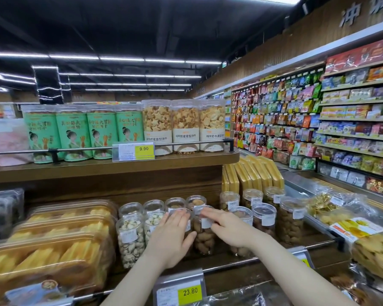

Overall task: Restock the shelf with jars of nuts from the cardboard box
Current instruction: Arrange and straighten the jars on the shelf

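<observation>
Two hands on upright jars: left hand (171, 235) grasping jar (187, 228); right hand (227, 228) grasping neighbouring jar (205, 234).

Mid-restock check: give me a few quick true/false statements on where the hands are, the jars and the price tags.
1. Both hands, left hand and right hand, are on jars on the lower shelf. True.
2. The pistachio jar stands right of the hands. False: it stands to their left.
3. The upper price tag reads 9.90. True.
4. The green-label jars stand on the lower shelf. False: they stand on the upper shelf.
</observation>
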`<state>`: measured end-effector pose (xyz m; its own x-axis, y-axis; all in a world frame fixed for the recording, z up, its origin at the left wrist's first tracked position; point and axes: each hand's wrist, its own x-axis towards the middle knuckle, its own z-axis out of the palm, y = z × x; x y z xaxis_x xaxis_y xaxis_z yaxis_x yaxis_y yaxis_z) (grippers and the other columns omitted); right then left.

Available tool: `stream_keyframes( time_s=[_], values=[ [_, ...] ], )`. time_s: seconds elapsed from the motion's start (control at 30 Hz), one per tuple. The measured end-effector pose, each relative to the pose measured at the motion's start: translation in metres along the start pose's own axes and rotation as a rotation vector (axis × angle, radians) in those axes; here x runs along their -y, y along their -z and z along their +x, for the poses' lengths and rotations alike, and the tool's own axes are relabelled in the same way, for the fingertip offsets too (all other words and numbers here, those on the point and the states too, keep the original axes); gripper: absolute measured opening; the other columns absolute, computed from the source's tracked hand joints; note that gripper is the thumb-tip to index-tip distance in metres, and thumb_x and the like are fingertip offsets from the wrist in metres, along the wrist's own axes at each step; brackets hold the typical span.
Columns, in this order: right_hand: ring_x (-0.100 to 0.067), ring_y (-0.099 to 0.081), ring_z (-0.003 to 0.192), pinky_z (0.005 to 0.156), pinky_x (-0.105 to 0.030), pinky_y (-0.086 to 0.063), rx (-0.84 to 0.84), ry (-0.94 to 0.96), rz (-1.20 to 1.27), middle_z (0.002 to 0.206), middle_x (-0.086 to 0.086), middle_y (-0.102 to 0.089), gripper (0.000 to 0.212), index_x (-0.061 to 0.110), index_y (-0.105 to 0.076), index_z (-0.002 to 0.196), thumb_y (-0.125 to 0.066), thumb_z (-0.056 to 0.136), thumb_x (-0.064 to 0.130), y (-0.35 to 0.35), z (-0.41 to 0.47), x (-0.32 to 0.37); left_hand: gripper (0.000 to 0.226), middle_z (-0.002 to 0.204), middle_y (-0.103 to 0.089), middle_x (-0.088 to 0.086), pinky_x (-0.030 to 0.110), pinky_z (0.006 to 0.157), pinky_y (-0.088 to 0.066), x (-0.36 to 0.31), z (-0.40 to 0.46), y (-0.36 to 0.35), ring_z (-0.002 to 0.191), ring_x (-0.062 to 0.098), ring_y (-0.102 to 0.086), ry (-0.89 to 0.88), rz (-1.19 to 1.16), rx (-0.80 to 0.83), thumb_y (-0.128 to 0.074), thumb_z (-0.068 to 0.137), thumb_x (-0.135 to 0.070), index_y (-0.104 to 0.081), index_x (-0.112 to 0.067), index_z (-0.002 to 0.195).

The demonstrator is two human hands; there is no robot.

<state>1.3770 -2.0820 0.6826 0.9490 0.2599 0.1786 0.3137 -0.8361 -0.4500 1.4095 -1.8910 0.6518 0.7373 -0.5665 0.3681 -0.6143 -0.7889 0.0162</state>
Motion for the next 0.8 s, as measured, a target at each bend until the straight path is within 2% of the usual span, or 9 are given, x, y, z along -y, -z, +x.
stream_keyframes(
  time_s=[0.07, 0.13, 0.2, 0.33, 0.5, 0.63, 0.8],
  values=[
    [-0.008, -0.017, 0.143, 0.119, -0.027, -0.010, -0.037, -0.031, 0.012, 0.154, 0.006, -0.023, 0.050, 0.022, -0.031, 0.145, -0.036, 0.096, 0.013, 0.015, -0.005, -0.012, 0.084, 0.157, -0.020, -0.006, 0.027, 0.116, 0.001, -0.008, 0.011, 0.004, 0.144, 0.008, -0.013, 0.007, -0.038, 0.006, 0.001, 0.081, -0.067, -0.020, -0.022, 0.149],
    [-0.009, -0.019, 0.142, 0.117, -0.023, -0.010, -0.084, -0.074, -0.016, 0.154, 0.003, -0.024, 0.050, 0.019, -0.032, 0.145, -0.035, 0.095, 0.011, 0.034, -0.009, -0.032, 0.064, 0.156, -0.021, -0.006, 0.028, 0.118, -0.003, -0.019, 0.030, 0.009, 0.143, 0.008, -0.015, -0.018, -0.096, 0.014, -0.017, 0.094, -0.054, -0.022, -0.022, 0.148],
    [-0.011, -0.022, 0.142, 0.114, -0.021, -0.012, -0.107, -0.136, -0.040, 0.153, 0.000, -0.027, 0.049, 0.015, -0.034, 0.144, -0.035, 0.095, 0.010, 0.052, -0.011, -0.055, 0.053, 0.156, -0.023, -0.004, 0.029, 0.119, -0.006, -0.032, 0.055, 0.012, 0.143, 0.009, -0.016, -0.061, -0.152, 0.028, -0.027, 0.099, -0.041, -0.025, -0.019, 0.148],
    [-0.013, -0.027, 0.140, 0.107, -0.015, -0.017, -0.112, -0.254, -0.076, 0.151, 0.000, -0.031, 0.044, 0.012, -0.037, 0.142, -0.031, 0.098, 0.009, 0.076, -0.006, -0.089, 0.050, 0.158, -0.019, -0.001, 0.033, 0.119, -0.004, -0.057, 0.106, 0.006, 0.145, 0.011, -0.010, -0.118, -0.177, 0.143, -0.026, 0.101, -0.033, -0.023, -0.018, 0.149],
    [-0.019, -0.036, 0.135, 0.108, -0.024, -0.026, -0.057, -0.373, -0.092, 0.147, -0.003, -0.041, 0.044, 0.019, -0.043, 0.139, -0.029, 0.097, 0.016, 0.087, 0.009, -0.121, 0.050, 0.159, -0.012, -0.007, 0.040, 0.119, 0.005, -0.072, 0.146, -0.007, 0.145, 0.007, -0.005, -0.116, -0.165, 0.365, -0.013, 0.101, -0.032, -0.019, -0.025, 0.149],
    [-0.018, -0.039, 0.133, 0.109, -0.027, -0.027, -0.044, -0.371, -0.072, 0.144, 0.001, -0.045, 0.045, 0.024, -0.045, 0.138, -0.030, 0.096, 0.016, 0.084, 0.008, -0.122, 0.049, 0.157, -0.019, -0.008, 0.039, 0.119, 0.002, -0.067, 0.139, -0.010, 0.144, 0.007, -0.011, -0.117, -0.226, 0.327, -0.016, 0.100, -0.028, -0.026, -0.025, 0.148],
    [-0.015, -0.039, 0.132, 0.110, -0.028, -0.028, -0.022, -0.329, 0.001, 0.144, 0.003, -0.044, 0.046, 0.025, -0.045, 0.137, -0.034, 0.094, 0.016, 0.072, 0.011, -0.112, 0.048, 0.154, -0.030, -0.002, 0.039, 0.119, 0.001, -0.054, 0.128, -0.001, 0.142, 0.011, -0.020, -0.078, -0.168, 0.306, -0.018, 0.100, -0.027, -0.033, -0.025, 0.145]
  ],
)
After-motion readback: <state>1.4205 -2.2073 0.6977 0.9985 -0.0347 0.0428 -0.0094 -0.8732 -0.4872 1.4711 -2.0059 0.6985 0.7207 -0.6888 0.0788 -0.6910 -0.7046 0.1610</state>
